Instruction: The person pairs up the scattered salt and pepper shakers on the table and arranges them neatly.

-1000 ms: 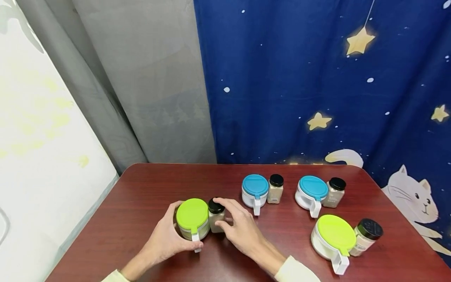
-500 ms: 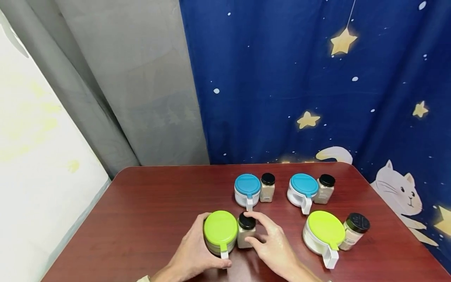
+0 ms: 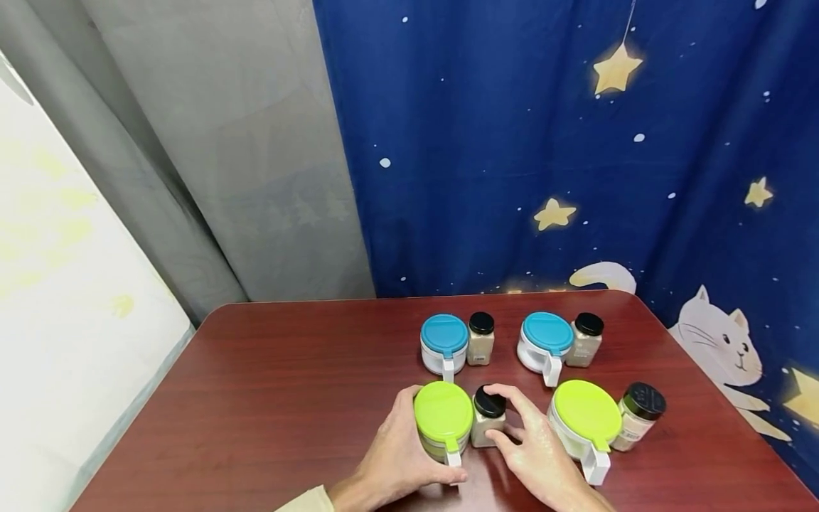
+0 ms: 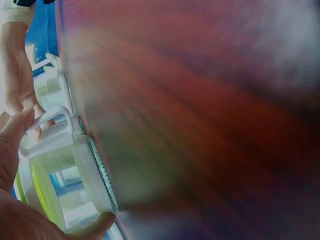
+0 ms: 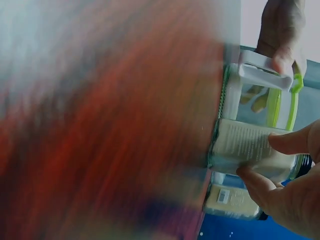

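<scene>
In the head view my left hand [image 3: 399, 451] holds a clear seasoning jar with a lime-green lid [image 3: 443, 412], fingers round its left side and thumb at the white handle [image 3: 453, 462]. Right beside that jar stands a black-capped spice bottle [image 3: 488, 425]. My right hand [image 3: 540, 455] grips this bottle from the right, with fingertips at its cap and thumb on its front. The right wrist view shows thumb and finger on the bottle's labelled side [image 5: 245, 145]. Both containers are upright and low at the tabletop; the left wrist view shows the jar's base [image 4: 102, 172] close to the wood.
Behind stand a blue-lidded jar [image 3: 444, 334] and a spice bottle [image 3: 480, 345]. Another blue-lidded jar [image 3: 547, 333] and bottle [image 3: 585, 345] are farther right. A second green-lidded jar [image 3: 587, 416] and a round black-capped bottle [image 3: 636, 419] stand right of my right hand. Curtains [image 3: 473, 178] hang behind the table [image 3: 288, 370].
Both hands have moved right with the green-lidded jar and the spice bottle, which now stand in front of the left blue-lidded pair. The head view has shifted slightly; the other containers keep their places.
</scene>
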The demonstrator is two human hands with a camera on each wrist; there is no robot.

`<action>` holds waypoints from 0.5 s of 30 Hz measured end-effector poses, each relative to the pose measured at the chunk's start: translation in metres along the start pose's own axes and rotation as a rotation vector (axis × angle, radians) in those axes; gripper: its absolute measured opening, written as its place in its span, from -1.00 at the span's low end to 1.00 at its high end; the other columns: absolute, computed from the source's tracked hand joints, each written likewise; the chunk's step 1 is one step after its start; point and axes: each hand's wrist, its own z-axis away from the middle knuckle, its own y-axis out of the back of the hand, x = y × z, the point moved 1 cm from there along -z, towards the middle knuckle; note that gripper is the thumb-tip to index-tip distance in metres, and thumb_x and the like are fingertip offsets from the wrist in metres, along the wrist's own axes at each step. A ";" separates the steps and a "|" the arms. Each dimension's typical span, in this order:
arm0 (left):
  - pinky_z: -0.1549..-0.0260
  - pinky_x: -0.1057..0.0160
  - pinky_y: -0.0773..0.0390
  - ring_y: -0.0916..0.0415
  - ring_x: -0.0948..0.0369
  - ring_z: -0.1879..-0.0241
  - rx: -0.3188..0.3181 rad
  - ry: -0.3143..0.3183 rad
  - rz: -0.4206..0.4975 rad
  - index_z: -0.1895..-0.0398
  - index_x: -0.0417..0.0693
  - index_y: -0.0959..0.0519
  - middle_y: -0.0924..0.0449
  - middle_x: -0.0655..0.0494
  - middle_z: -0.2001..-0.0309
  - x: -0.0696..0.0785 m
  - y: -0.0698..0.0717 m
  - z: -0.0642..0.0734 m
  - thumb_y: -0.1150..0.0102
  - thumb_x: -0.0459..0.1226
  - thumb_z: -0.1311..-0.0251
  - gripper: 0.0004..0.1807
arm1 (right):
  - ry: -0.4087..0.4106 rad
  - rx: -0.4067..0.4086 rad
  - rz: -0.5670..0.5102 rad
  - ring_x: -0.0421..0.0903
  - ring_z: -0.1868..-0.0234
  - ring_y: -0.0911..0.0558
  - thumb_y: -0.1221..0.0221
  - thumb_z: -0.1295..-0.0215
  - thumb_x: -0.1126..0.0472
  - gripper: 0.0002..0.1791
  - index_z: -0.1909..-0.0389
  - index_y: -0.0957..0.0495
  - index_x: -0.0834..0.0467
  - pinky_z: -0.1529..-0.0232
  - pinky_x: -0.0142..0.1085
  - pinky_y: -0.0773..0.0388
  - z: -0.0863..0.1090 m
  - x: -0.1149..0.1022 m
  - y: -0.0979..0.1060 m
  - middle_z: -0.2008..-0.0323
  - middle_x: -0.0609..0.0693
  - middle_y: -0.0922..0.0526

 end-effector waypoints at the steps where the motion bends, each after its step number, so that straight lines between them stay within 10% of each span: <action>1: 0.17 0.21 -0.43 -0.34 0.38 0.19 -0.002 -0.006 -0.011 -0.22 0.13 -0.08 -0.25 0.35 0.07 0.002 -0.002 -0.001 -0.43 0.30 0.68 0.23 | 0.003 0.012 0.025 -0.16 -0.05 -0.44 -0.26 0.05 0.55 -0.25 -0.07 -0.35 -0.21 0.19 -0.35 -0.49 0.000 0.001 0.001 -0.04 -0.19 -0.39; 15: 0.13 0.16 -0.42 -0.31 0.31 0.07 -0.028 -0.003 -0.118 -0.30 0.10 0.02 -0.22 0.25 -0.01 0.006 -0.010 -0.005 -0.33 0.40 0.68 0.33 | 0.105 0.057 0.260 -0.19 -0.06 -0.40 -0.31 0.03 0.40 -0.23 -0.18 -0.24 -0.16 0.12 -0.28 -0.47 0.005 0.007 0.006 -0.10 -0.19 -0.34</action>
